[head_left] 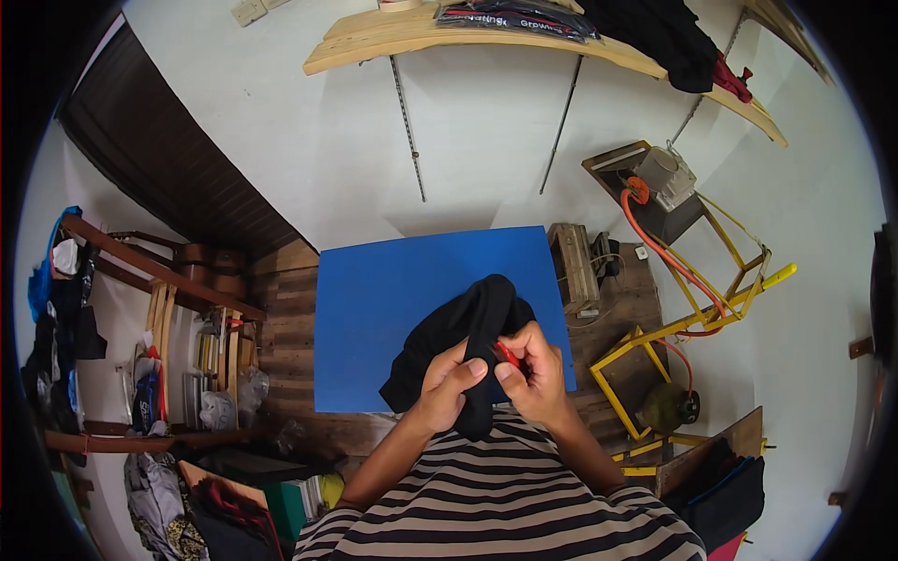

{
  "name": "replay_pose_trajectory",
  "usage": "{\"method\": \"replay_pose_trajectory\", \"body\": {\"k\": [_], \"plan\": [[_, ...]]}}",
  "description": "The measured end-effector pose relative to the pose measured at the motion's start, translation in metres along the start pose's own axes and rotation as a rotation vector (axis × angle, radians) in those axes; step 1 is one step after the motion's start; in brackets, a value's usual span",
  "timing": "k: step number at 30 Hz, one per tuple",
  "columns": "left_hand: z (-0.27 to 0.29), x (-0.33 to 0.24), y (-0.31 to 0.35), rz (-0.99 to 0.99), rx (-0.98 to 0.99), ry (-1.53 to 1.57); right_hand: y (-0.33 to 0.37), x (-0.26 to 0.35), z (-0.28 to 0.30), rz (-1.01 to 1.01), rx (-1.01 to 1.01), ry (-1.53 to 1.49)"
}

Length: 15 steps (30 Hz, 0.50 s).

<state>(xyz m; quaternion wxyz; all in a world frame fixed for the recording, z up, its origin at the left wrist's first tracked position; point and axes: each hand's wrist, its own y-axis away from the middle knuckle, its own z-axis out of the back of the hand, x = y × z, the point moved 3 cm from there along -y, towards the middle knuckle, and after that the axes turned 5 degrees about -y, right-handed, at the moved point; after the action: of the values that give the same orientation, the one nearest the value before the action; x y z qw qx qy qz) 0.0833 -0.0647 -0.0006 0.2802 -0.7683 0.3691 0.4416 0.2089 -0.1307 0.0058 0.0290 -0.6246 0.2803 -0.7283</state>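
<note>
A black fabric garment (432, 348) is bunched up over the near part of the blue tabletop (374, 290), and one end hangs toward my striped shirt. My left hand (443, 391) is closed on a folded strip of the garment, its thumb pressed on top. Close beside it on the right, my right hand (533, 381) pinches a small red-handled tool (507, 353) between thumb and fingers. The tool's tip points at the black fabric; its exact kind is too small to tell, and I cannot tell whether the tip touches the cloth.
A wooden crate (572, 269) stands against the table's right side. Farther right is a yellow metal frame (645, 346) with an orange hose (669, 251). A wooden shelf (393, 42) with clothes crosses the wall ahead. Racks of clothes and books (210, 355) are at left.
</note>
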Motion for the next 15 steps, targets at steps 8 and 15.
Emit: {"method": "replay_pose_trajectory", "body": {"k": [8, 15], "plan": [[0.003, 0.010, -0.013, -0.041, -0.102, 0.286, -0.002, -0.006, -0.008, 0.084, -0.113, 0.010], [0.002, 0.022, -0.032, -0.098, -0.153, 0.372, -0.014, -0.009, 0.004, 0.165, -0.061, 0.166]]}}
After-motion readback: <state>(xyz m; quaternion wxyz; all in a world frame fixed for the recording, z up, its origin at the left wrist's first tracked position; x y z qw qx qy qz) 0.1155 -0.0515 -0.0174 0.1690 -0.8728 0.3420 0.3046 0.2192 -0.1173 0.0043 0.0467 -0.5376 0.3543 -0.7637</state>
